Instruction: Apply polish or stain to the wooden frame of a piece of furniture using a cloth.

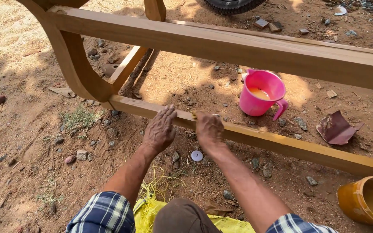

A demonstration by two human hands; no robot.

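The left hand (159, 129) lies flat on the lower wooden rail (281, 144) of a wooden furniture frame (221, 45), fingers spread over its top edge and gripping nothing; the right hand (209, 128) sits just beside it on the same rail, fingers curled shut on a small yellowish pad (194, 114) pressed against the wood; the rail runs low over the sandy ground (31, 142), slanting down to the right; behind it stands a pink plastic jug (262, 92) holding yellowish liquid; an orange bucket (368, 200) sits at the lower right; a torn brown sheet (336, 127) lies near the jug; a small white cap (197, 155) rests below the hands.
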